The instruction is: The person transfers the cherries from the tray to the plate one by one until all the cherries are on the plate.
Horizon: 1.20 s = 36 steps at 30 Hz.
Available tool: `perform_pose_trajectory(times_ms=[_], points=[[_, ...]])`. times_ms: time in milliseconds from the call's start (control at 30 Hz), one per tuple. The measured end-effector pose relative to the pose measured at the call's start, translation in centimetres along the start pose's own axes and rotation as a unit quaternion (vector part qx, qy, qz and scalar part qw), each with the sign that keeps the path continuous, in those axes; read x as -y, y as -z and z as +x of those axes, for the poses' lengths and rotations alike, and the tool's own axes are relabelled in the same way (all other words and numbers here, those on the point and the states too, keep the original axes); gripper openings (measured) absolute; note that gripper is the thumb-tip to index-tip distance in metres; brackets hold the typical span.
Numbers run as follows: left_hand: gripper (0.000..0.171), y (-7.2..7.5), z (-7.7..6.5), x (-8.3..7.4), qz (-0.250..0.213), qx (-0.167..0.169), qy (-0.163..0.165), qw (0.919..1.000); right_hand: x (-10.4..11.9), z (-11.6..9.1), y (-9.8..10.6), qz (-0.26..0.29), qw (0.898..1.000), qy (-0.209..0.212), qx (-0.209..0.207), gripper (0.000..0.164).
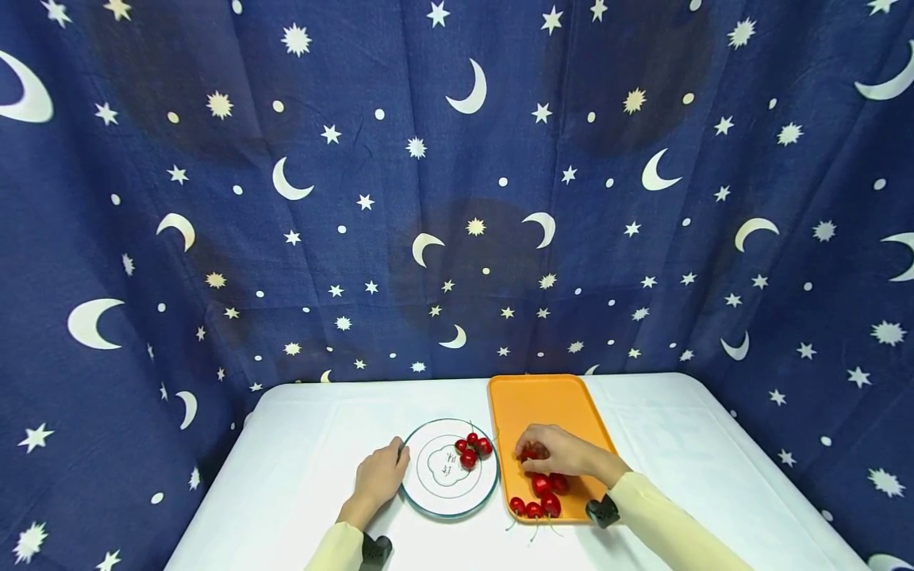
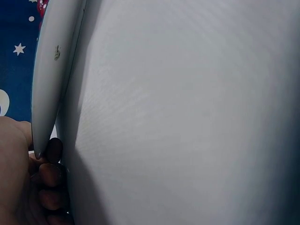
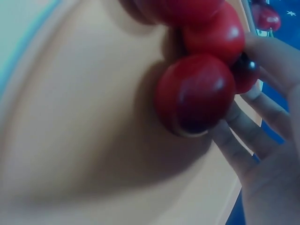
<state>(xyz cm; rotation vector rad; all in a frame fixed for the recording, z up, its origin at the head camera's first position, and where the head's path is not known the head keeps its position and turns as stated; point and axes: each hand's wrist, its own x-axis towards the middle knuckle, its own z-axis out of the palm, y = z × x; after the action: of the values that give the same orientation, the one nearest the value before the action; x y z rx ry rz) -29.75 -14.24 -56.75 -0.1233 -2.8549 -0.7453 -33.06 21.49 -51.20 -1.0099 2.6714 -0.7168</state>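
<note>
Gripping the plate (image 1: 431, 488) by its left rim with the left hand (image 1: 381, 477), curling the right hand (image 1: 558, 449)'s fingers around dark cherries (image 1: 535, 452) midway along the orange tray (image 1: 539, 403), near the far edge of the desk (image 1: 321, 432), ideally pressing lightly to avoid scattering neighbouring cherries (image 1: 550, 505).

Starry drapes (image 1: 400, 178) around a table (image 1: 321, 428) mark a booth.

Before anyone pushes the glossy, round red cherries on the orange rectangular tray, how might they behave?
The glossy, round red cherries would probably roll, given their curved sides. Their smooth shine suggests slippery skins. The orange rectangular tray has a raised rim that might stop some.
</note>
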Motion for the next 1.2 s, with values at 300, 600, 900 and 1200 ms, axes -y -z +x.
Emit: perform_pose_trajectory(times_ms=[300, 600, 900, 1200], points=[[0.026, 0.1, -0.1, 0.0, -0.001, 0.002, 0.000, 1.0000, 0.0, 0.4, -0.4, -0.005, 1.000, 0.003, -0.019, 0.017], [0.023, 0.0, -0.2, 0.0, -0.009, -0.001, -0.007, 0.9999, 0.5, 1.0, -0.5, -0.010, 0.998, 0.012, -0.060, 0.028], [0.022, 0.1, -0.1, 0.0, -0.005, -0.003, -0.005, 1.0000, 1.6, 1.7, -0.9, -0.036, 0.992, 0.069, -0.104, 0.030], [0.022, 0.3, -0.2, -0.1, -0.004, 0.003, 0.003, 1.0000, 2.5, 2.5, -1.4, -0.008, 0.997, 0.050, -0.067, 0.029]])
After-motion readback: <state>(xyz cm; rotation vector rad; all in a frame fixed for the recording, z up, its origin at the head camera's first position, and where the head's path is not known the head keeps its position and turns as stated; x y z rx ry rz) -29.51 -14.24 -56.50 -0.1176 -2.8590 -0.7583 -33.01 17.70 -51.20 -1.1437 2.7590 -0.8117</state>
